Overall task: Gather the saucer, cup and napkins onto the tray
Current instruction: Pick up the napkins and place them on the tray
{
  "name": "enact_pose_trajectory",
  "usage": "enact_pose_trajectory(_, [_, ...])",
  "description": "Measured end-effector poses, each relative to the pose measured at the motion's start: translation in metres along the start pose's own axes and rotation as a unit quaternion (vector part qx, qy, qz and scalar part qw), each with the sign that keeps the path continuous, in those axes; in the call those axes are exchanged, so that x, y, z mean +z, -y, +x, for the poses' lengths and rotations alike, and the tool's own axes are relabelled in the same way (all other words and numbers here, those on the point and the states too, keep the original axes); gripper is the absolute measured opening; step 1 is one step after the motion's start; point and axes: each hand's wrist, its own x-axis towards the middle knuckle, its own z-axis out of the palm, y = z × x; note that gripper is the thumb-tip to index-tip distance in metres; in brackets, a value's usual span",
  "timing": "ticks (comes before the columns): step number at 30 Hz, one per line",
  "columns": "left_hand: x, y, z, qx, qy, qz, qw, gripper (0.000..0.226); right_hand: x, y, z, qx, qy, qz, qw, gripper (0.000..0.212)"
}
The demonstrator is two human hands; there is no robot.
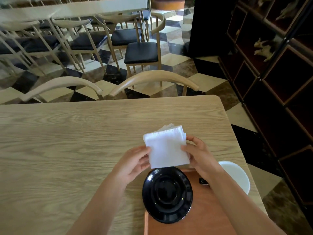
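Note:
A stack of white napkins (166, 146) is held above the wooden table, just beyond the tray. My left hand (133, 162) pinches its left edge and my right hand (199, 154) grips its right edge. Below them a black saucer (167, 195) lies on the orange-brown tray (205, 216), overhanging the tray's left edge. A white cup (237, 175) shows at the tray's far right, partly hidden behind my right forearm. A small black object (203, 181) lies on the tray beside that arm.
The light wooden table (67, 141) stretches left and ahead. Two chair backs (152, 78) press against its far edge. A dark shelving unit (271, 82) stands at the right, close to the table's right edge.

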Motion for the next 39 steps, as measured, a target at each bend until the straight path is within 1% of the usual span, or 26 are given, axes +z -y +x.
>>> enact_pose_trajectory(1, [0.003, -0.001, -0.008, 0.032, -0.019, 0.008, 0.999, 0.03, 0.0, 0.003, -0.01, -0.006, 0.011, -0.002, 1.0, 0.027])
enact_pose_trajectory(2, [0.006, -0.001, -0.015, 0.068, -0.045, 0.028, 0.996, 0.022, 0.0, 0.006, -0.019, -0.01, 0.017, -0.008, 1.0, 0.025])
enact_pose_trajectory(3, [0.01, 0.0, -0.023, 0.102, -0.069, 0.053, 0.991, 0.012, 0.0, 0.008, -0.028, -0.012, 0.016, -0.017, 1.0, 0.024])
enact_pose_trajectory(4, [0.014, 0.002, -0.032, 0.134, -0.093, 0.086, 0.983, 0.009, 0.001, 0.009, -0.037, -0.011, 0.011, -0.026, 1.0, 0.023])
enact_pose_trajectory(5, [0.02, 0.004, -0.041, 0.164, -0.109, 0.119, 0.973, 0.011, 0.001, 0.01, -0.045, -0.011, 0.002, -0.039, 0.999, 0.024])
enact_pose_trajectory(7, [0.031, 0.012, -0.057, 0.212, -0.112, 0.162, 0.957, 0.018, 0.002, 0.009, -0.062, -0.023, -0.032, -0.091, 0.995, 0.031])
enact_pose_trajectory(9, [0.04, 0.023, -0.072, 0.229, -0.105, 0.161, 0.954, 0.037, -0.001, 0.006, -0.08, -0.048, -0.08, -0.143, 0.985, 0.043])
enact_pose_trajectory(10, [0.042, 0.028, -0.077, 0.233, -0.102, 0.162, 0.953, 0.046, -0.003, 0.005, -0.087, -0.061, -0.09, -0.153, 0.982, 0.048])
enact_pose_trajectory(11, [0.045, 0.033, -0.084, 0.23, -0.1, 0.165, 0.954, 0.05, -0.007, 0.003, -0.098, -0.069, -0.092, -0.158, 0.981, 0.051])
enact_pose_trajectory(12, [0.048, 0.038, -0.09, 0.222, -0.098, 0.169, 0.955, 0.047, -0.012, 0.0, -0.108, -0.073, -0.092, -0.162, 0.98, 0.049])
enact_pose_trajectory(14, [0.055, 0.051, -0.102, 0.203, -0.085, 0.18, 0.959, 0.031, -0.026, -0.006, -0.128, -0.073, -0.098, -0.165, 0.979, 0.033])
enact_pose_trajectory(16, [0.063, 0.07, -0.111, 0.177, -0.092, 0.195, 0.96, 0.025, -0.042, -0.015, -0.147, -0.07, -0.114, -0.182, 0.974, 0.019])
enact_pose_trajectory(18, [0.07, 0.094, -0.114, 0.152, -0.118, 0.207, 0.959, 0.02, -0.058, -0.026, -0.162, -0.058, -0.133, -0.192, 0.971, 0.021])
enact_pose_trajectory(20, [0.078, 0.119, -0.114, 0.131, -0.122, 0.202, 0.963, 0.015, -0.074, -0.036, -0.173, -0.042, -0.15, -0.196, 0.968, 0.024])
enact_pose_trajectory(22, [0.089, 0.139, -0.112, 0.127, -0.122, 0.194, 0.965, 0.017, -0.091, -0.045, -0.179, -0.038, -0.167, -0.224, 0.96, 0.028])
enact_pose_trajectory(24, [0.1, 0.155, -0.109, 0.124, -0.111, 0.2, 0.965, 0.028, -0.107, -0.053, -0.182, -0.039, -0.176, -0.26, 0.949, 0.029])
enact_pose_trajectory(26, [0.111, 0.169, -0.107, 0.11, -0.09, 0.213, 0.967, 0.037, -0.119, -0.061, -0.184, -0.024, -0.178, -0.293, 0.939, 0.026])
enact_pose_trajectory(29, [0.119, 0.188, -0.1, 0.08, -0.089, 0.219, 0.968, 0.034, -0.132, -0.074, -0.181, -0.002, -0.193, -0.33, 0.924, 0.024])
enact_pose_trajectory(32, [0.123, 0.198, -0.091, 0.065, -0.118, 0.236, 0.962, 0.029, -0.139, -0.082, -0.173, -0.001, -0.196, -0.356, 0.914, 0.015])
enact_pose_trajectory(34, [0.125, 0.202, -0.084, 0.064, -0.143, 0.254, 0.955, 0.028, -0.141, -0.086, -0.168, 0.0, -0.183, -0.374, 0.909, 0.014])
enact_pose_trajectory(37, [0.125, 0.208, -0.078, 0.076, -0.164, 0.29, 0.94, 0.034, -0.143, -0.09, -0.163, 0.014, -0.174, -0.407, 0.896, 0.012])
enact_pose_trajectory(39, [0.126, 0.213, -0.077, 0.078, -0.169, 0.312, 0.932, 0.029, -0.143, -0.093, -0.164, 0.015, -0.182, -0.423, 0.888, 0.013])
